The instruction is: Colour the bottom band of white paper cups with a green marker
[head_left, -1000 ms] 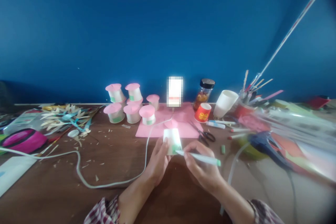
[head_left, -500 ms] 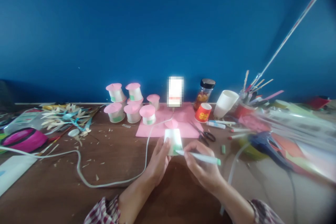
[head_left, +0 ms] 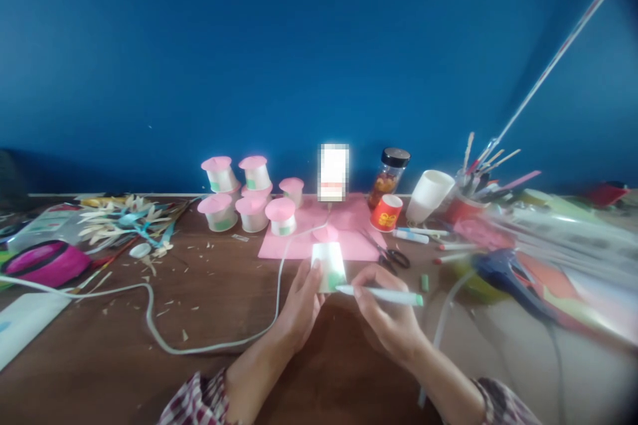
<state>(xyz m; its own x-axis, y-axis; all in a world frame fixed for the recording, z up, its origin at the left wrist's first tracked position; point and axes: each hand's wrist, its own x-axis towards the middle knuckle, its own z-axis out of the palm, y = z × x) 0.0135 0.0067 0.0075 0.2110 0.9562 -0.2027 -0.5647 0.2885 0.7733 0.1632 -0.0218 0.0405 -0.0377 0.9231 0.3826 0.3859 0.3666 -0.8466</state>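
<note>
My left hand (head_left: 304, 302) is closed around a white paper cup (head_left: 326, 259), holding it up at the middle of the view. A green coloured patch shows on the cup's lower right side. Between the thumb and fingers of my right hand (head_left: 386, 315) is a white felt-tip pen (head_left: 391, 295) with a green end. Its tip points left, at or very near the green patch; I cannot tell whether it touches. A small green pen cap (head_left: 425, 282) lies on the table to the right.
Several white cups with pink tops (head_left: 219, 212) stand at the back left. Behind my hands are pink paper (head_left: 359, 239), scissors (head_left: 396, 257), a red cup (head_left: 386, 212) and a jar (head_left: 389, 176). A white cable (head_left: 209, 348) crosses the table. A glue gun (head_left: 513, 282) lies right.
My right hand and the pen have shifted slightly to the right. The green patch on the cup looks a little larger. My left hand keeps its hold on the cup.
</note>
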